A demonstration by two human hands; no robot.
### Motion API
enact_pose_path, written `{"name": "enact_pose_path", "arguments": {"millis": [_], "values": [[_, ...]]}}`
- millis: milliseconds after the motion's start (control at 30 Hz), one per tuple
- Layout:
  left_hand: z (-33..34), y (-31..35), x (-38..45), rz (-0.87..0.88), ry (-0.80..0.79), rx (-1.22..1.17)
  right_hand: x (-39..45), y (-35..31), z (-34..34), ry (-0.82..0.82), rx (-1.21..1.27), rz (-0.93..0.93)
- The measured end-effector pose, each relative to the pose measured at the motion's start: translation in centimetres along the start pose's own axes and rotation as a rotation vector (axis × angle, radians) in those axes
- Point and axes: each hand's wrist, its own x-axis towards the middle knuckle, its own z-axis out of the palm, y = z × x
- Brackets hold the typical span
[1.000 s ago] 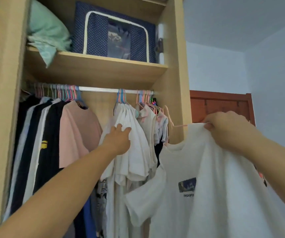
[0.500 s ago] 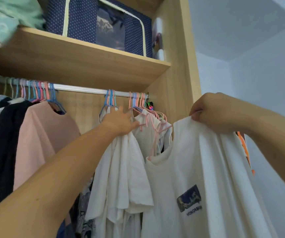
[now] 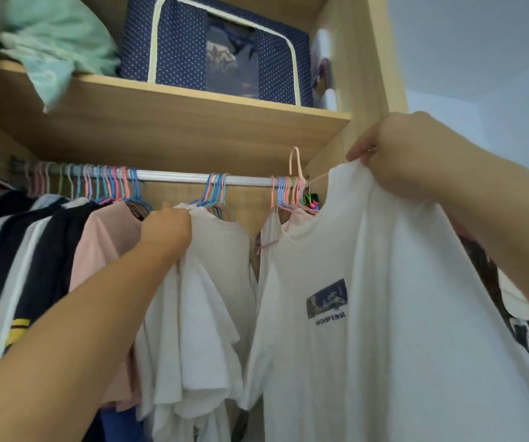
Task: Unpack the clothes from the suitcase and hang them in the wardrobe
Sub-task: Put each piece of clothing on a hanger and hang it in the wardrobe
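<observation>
My right hand [image 3: 406, 154] grips the shoulder of a white T-shirt [image 3: 368, 314] with a small dark print on its chest. The shirt sits on a pink hanger [image 3: 296, 162], whose hook rises just above the metal rail [image 3: 177, 177] near its right end. My left hand [image 3: 165, 229] holds the top of a bunch of white shirts [image 3: 199, 298] hanging mid-rail, pushing them left. A gap on the rail lies between that bunch and a cluster of hangers [image 3: 285, 194] at the right.
Dark, striped and pink shirts [image 3: 110, 244] hang on the left of the rail. Above it a wooden shelf [image 3: 193, 122] carries a navy dotted storage box [image 3: 224, 49] and pale green bedding [image 3: 52, 46]. The wardrobe's side panel [image 3: 362, 90] stands close on the right.
My right hand has raised the white T-shirt, so the pink hanger's hook now stands above the rail. My left hand has slid left along the white shirts, widening the gap.
</observation>
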Motion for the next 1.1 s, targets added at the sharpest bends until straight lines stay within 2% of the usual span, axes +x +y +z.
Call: {"name": "enact_pose_path", "arguments": {"millis": [100,200,233,333,400,500,600,733,933,1000,1100], "values": [[0.4,-2.0,-0.1,0.039,-0.013,0.077,0.3,-0.9,2.2,0.011,0.001,0.001],[1.0,-2.0,-0.6,0.148,0.209,0.201,-0.3,-1.3,5.1,-0.027,0.017,0.011],[0.9,-1.4,-0.8,0.134,0.23,0.193,-0.5,-1.2,6.0,-0.039,0.031,0.028],[0.1,0.8,-1.0,0.105,0.215,0.238,-0.9,-0.6,7.8,-0.04,0.052,0.088],[-0.5,2.2,-0.9,0.204,0.26,0.33,-1.1,-0.1,7.9,-0.024,0.062,0.104],[-0.9,4.5,-1.0,0.298,0.214,0.367,-1.2,1.1,6.6,-0.038,0.051,0.084],[-2.3,7.5,-1.0,0.243,-0.001,0.21,-2.0,2.8,4.8,-0.107,0.069,0.09],[-4.6,13.1,-0.2,0.245,-0.257,-0.178,-4.5,6.0,3.9,-0.238,0.082,0.118],[-4.0,22.0,-0.4,0.129,-0.426,-0.778,-6.9,10.5,-0.1,-0.36,0.087,0.135],[-3.0,22.2,-0.6,0.273,-0.393,-0.668,-7.5,11.4,-1.9,-0.439,0.084,0.1],[-1.3,19.0,-2.0,0.335,-0.276,-0.179,-8.1,11.7,-2.8,-0.485,0.112,0.03]]}}
